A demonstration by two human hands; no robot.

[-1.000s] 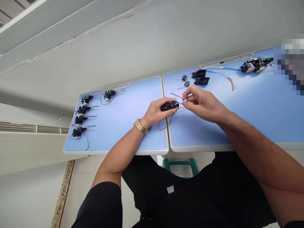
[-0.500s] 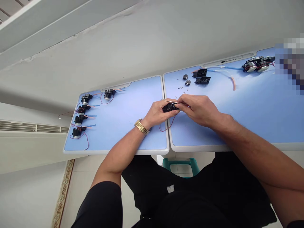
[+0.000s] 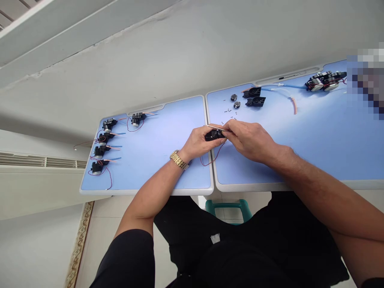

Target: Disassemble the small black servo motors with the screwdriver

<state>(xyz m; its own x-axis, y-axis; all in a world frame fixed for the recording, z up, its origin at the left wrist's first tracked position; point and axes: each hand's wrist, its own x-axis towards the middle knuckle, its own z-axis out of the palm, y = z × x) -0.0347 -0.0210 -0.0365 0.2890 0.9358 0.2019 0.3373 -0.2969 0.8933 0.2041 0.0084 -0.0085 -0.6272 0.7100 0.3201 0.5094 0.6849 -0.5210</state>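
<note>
My left hand [image 3: 196, 143] is closed around a small black plastic assembly [image 3: 212, 135], held over the seam between the two tables. A thin dark red wire [image 3: 206, 165] hangs from the assembly side and loops onto the tabletop. My right hand [image 3: 249, 138] pinches a slim silver tool [image 3: 215, 128], whose shaft lies across the black piece; its exact kind cannot be made out. The right fingertips press against the assembly's right end and partly cover it. Beyond the hands lie several tiny screws [image 3: 229, 111], two round metal parts [image 3: 237, 105] and two black housings [image 3: 255, 102].
Several finished-looking black units [image 3: 102, 151] with wires and blue and orange tubes line the left table's edge. A cluster of similar units [image 3: 322, 82] sits at the far right, near a blurred patch. A green stool [image 3: 229, 205] stands below the tables.
The silver tool's left end has shifted slightly left and upward over the black assembly. Both hands otherwise stay almost in place.
</note>
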